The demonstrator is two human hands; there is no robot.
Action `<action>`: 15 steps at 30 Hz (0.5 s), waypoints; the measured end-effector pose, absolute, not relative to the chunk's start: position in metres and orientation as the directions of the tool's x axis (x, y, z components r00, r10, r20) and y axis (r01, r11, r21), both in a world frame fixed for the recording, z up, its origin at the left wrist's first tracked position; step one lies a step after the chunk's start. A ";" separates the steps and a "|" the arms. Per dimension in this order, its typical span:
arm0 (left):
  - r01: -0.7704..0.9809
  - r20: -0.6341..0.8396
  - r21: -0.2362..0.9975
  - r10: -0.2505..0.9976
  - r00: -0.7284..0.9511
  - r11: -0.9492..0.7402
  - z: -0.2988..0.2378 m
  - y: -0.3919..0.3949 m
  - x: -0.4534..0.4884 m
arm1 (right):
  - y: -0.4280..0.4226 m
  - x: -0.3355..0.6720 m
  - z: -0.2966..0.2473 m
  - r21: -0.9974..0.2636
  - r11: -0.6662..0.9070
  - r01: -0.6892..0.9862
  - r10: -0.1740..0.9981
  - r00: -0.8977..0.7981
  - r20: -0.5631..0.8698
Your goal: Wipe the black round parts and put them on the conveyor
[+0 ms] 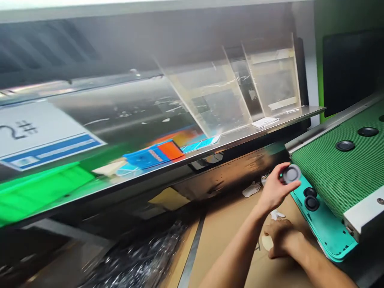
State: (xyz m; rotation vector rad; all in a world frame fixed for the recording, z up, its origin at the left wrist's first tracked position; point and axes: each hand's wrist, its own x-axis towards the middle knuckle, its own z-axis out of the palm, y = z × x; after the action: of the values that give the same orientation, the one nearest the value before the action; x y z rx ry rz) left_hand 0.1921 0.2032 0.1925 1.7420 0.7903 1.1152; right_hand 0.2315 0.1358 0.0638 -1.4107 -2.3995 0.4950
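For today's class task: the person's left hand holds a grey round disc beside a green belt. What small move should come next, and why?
Probably the left hand should set the grey round disc down on the green textured belt. The disc is held right at the belt's edge, and similar black round discs already lie on the belt.

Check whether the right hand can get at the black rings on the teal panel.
Probably yes. The right hand rests on the cardboard close to the black rings on the teal panel, and nothing seems to lie between them. The left hand, holding a grey disc, sits higher, off that path.
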 end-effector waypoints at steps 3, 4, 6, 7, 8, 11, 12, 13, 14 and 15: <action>-0.120 0.138 0.985 0.981 0.138 -0.122 0.145 0.185 0.092 | 0.138 0.231 0.075 -0.391 0.455 0.800 0.875 -0.482 0.033; -0.135 0.042 0.990 0.998 0.055 -0.034 0.125 0.179 0.062 | 0.139 0.229 0.077 -0.416 0.461 0.784 0.877 -0.474 0.079; -0.177 -0.062 0.983 0.997 -0.054 0.052 0.087 0.165 0.016 | 0.141 0.222 0.077 -0.514 0.472 0.716 0.880 -0.420 0.223; -0.198 -0.083 0.978 0.994 -0.073 0.067 0.071 0.158 0.001 | 0.142 0.216 0.076 -0.569 0.472 0.673 0.881 -0.368 0.296; -0.216 -0.091 0.974 0.993 -0.071 0.074 0.057 0.152 -0.008 | 0.142 0.210 0.075 -0.618 0.470 0.630 0.882 -0.306 0.359; -0.302 -0.071 0.950 0.997 0.041 0.080 0.037 0.138 -0.012 | 0.139 0.187 0.068 -0.673 0.475 0.567 0.871 -0.193 0.452; -0.348 -0.059 0.934 0.995 0.083 0.084 0.037 0.135 -0.010 | 0.137 0.180 0.065 -0.665 0.486 0.567 0.864 -0.194 0.466; -0.402 -0.053 0.910 0.991 0.119 0.097 0.039 0.132 -0.008 | 0.136 0.174 0.061 -0.650 0.503 0.570 0.853 -0.208 0.478; -0.459 -0.053 0.881 0.987 0.152 0.118 0.042 0.131 -0.006 | 0.134 0.169 0.058 -0.632 0.522 0.572 0.841 -0.222 0.493; -0.518 -0.057 0.843 0.982 0.179 0.144 0.046 0.130 -0.006 | 0.133 0.166 0.055 -0.616 0.538 0.576 0.829 -0.226 0.512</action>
State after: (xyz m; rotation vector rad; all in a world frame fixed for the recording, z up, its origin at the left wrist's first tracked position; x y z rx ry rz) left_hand -0.0057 0.1300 0.0456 0.7943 0.7362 1.2350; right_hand 0.1655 0.1330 0.0549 -1.1440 -1.9241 0.3744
